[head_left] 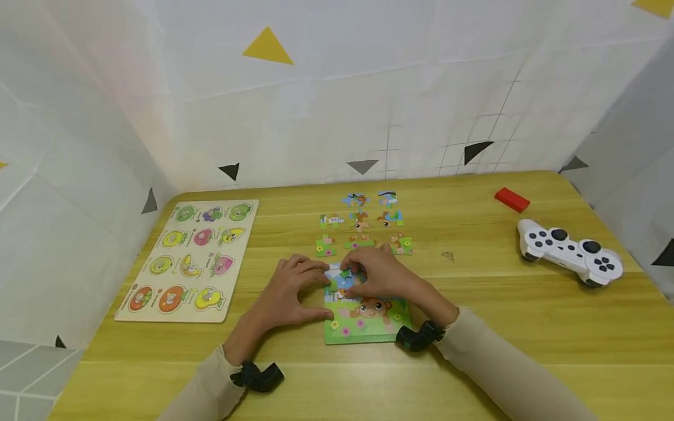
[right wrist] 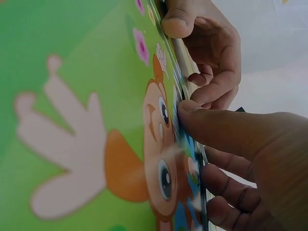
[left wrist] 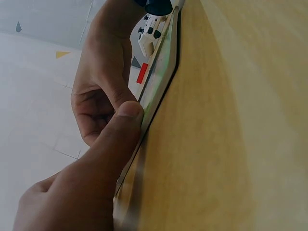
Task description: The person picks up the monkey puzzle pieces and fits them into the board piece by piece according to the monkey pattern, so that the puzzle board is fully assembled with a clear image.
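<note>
A monkey jigsaw puzzle board [head_left: 342, 336] lies flat on the table, its lower part showing a monkey's face, green grass and flowers. My right hand [head_left: 383, 273] is bent over its upper half, thumb and fingers pinching a small puzzle piece [head_left: 346, 275] at the board's surface; the fingers partly hide it. My left hand [head_left: 292, 292] rests along the board's left edge, thumb low and fingertips by the upper left corner. In the right wrist view the right thumb [right wrist: 211, 122] lies over the picture, with the left hand [right wrist: 211, 53] beyond it.
Loose puzzle pieces [head_left: 360, 221] lie in rows behind the board. A wooden fruit puzzle board [head_left: 197, 251] is at the left. A white game controller [head_left: 568, 251] and a red block [head_left: 512, 199] sit at the right. White cloth [head_left: 316, 117] hangs behind the table.
</note>
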A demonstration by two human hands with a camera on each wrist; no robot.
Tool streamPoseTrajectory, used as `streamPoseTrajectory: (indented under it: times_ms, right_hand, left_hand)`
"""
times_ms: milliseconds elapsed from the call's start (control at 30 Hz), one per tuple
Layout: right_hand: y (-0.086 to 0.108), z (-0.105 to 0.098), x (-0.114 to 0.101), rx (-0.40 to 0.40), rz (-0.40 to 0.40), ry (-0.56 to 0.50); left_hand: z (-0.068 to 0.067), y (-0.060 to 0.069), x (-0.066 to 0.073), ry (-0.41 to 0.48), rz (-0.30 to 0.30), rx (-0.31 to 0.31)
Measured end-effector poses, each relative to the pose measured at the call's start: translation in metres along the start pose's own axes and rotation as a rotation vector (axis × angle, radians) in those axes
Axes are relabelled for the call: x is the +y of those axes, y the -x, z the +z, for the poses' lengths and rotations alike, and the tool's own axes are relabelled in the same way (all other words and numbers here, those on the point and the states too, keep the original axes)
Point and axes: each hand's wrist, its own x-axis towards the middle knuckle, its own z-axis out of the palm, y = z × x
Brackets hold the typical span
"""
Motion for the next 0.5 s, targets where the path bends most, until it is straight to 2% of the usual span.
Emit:
streamPoseTrajectory:
  times_ms: [500]
  right_hand:
    - [-0.0001, 0.0018, 0.0007, 0.01, -0.013, -0.013]
  left_hand:
    - [-0.001, 0.0, 0.0005, 0.003, -0.003, -0.006]
